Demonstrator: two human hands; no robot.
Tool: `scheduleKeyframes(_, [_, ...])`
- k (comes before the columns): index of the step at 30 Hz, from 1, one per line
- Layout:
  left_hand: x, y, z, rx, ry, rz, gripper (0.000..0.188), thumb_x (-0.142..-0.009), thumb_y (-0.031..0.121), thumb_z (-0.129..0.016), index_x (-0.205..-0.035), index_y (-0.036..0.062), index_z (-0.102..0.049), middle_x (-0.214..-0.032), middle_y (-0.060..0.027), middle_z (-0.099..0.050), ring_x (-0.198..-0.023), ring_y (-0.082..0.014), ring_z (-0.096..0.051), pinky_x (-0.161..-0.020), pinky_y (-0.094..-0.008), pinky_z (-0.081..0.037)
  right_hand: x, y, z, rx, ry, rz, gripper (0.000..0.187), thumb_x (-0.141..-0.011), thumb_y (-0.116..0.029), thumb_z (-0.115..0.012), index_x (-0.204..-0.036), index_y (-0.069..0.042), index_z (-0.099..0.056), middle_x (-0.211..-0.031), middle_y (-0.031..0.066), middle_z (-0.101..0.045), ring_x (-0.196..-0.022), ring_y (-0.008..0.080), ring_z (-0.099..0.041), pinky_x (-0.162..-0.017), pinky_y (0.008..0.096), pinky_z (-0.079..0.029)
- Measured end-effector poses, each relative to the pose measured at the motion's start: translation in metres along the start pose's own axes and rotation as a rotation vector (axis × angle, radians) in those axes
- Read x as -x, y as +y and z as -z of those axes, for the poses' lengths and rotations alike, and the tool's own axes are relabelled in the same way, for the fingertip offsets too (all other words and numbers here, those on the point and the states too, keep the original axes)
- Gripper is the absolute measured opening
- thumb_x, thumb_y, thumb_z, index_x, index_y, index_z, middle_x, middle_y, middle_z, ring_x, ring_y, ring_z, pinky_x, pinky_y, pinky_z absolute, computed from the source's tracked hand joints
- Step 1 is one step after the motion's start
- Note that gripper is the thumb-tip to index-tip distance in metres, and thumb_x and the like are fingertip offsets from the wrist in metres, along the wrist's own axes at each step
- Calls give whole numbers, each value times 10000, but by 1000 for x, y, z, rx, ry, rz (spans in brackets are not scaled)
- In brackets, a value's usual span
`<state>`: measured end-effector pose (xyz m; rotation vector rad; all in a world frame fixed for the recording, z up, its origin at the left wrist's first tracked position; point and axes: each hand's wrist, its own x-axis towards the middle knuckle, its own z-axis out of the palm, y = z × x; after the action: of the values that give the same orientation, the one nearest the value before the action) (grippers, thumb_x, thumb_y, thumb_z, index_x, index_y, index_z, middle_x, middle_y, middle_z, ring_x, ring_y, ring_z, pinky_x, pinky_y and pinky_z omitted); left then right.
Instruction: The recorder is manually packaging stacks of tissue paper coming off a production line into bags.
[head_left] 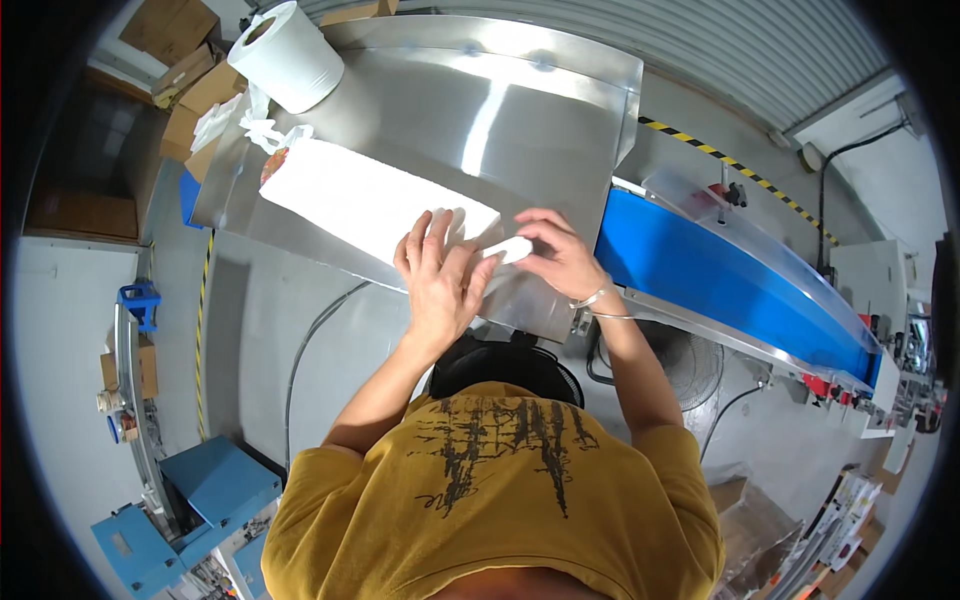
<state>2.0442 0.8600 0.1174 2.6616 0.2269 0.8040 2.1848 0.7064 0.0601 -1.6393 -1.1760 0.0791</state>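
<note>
A long white slab-like block (360,195) lies slantwise on the metal table, with a reddish patch at its far left end. My left hand (437,280) rests on the block's near right end, fingers spread and thumb close to a small white rounded piece (515,250). That piece sits between the thumb and index finger of my right hand (560,256), which pinches its right end just past the block. Whether the piece is joined to the block is hidden by my fingers.
A large white paper roll (287,58) stands on the metal table (560,130) at the far left, with crumpled white strips (262,130) below it. A blue conveyor belt (720,270) adjoins on the right. Cardboard boxes (185,120) are stacked left; a floor fan (680,365) stands beneath the conveyor.
</note>
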Motion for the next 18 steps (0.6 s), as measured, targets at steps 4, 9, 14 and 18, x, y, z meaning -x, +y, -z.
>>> scheduleKeyframes(4, [-2,-7,-4,-42,24,69,353,-804,84,-667,-1148,45,-595,-1301,-175,-490,-1245,-373,-407,-1015,-497,-274,41,23,37,-103,327,-701,239,-960,-252,-556,-1007,-24,-500,-773,36,-486,-717,105,-443,-629,268,-414])
scheduleKeyframes(9, [-1,-10,-4,-59,7,74,349,-807,45,-661,-1153,67,-623,-1305,-143,-496,-1230,-356,-424,-1008,-482,-302,92,72,117,493,692,-1039,391,-921,-408,-571,-989,-26,-534,-915,167,-588,-827,289,-553,-766,349,-447])
scheduleKeyframes(14, [1,-13,-4,-42,11,18,301,-797,15,-649,-1084,102,-665,-1306,-119,-485,-1223,-350,-422,-997,-493,-314,83,32,115,1413,629,-825,648,-754,-343,-747,-1266,-50,-478,-1254,217,-504,-1129,386,-477,-930,433,-400])
scheduleKeyframes(18, [4,-15,-1,-27,-35,-24,304,-786,0,-645,-1066,116,-676,-1327,-114,-474,-1252,-364,-395,-1013,-515,-281,16,-24,62,158,61,-488,480,-732,-171,-778,-1163,-81,-585,-1189,95,-562,-1056,245,-567,-875,335,-467])
